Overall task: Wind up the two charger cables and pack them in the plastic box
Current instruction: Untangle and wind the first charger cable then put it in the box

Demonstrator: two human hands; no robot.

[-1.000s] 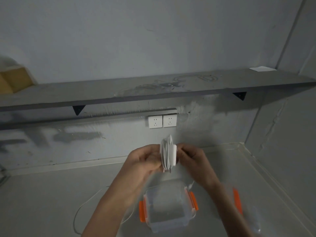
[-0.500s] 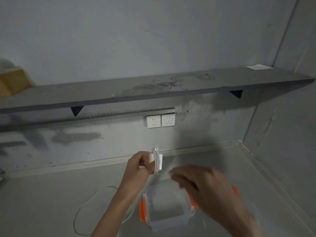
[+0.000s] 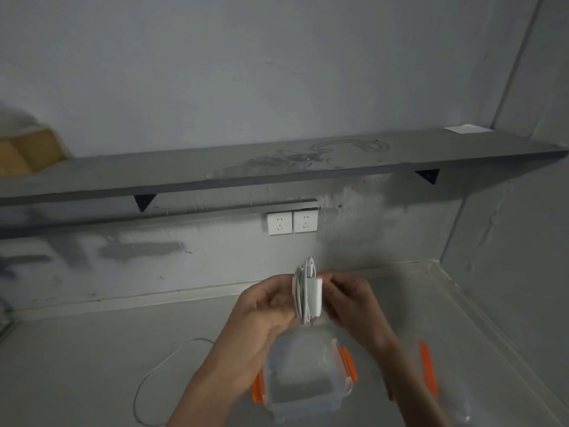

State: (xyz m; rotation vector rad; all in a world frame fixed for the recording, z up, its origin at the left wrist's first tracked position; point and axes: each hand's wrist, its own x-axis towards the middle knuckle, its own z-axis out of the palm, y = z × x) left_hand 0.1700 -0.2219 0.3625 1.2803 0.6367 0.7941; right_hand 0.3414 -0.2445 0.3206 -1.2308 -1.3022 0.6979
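Note:
A white charger with its cable wound round it is held upright in the air between both hands. My left hand grips its left side with curled fingers. My right hand pinches its right side. Below them stands the clear plastic box with orange clips, open and with nothing visible inside. A second white cable lies in a loose loop on the grey surface, left of my left forearm.
The box's lid with an orange clip lies right of the box, partly behind my right forearm. Two white wall sockets sit under a long grey shelf. A wall closes the right side.
My right hand, which had dropped away toward the box half a second ago, has come back up to the wound charger. The bundle has shifted slightly right.

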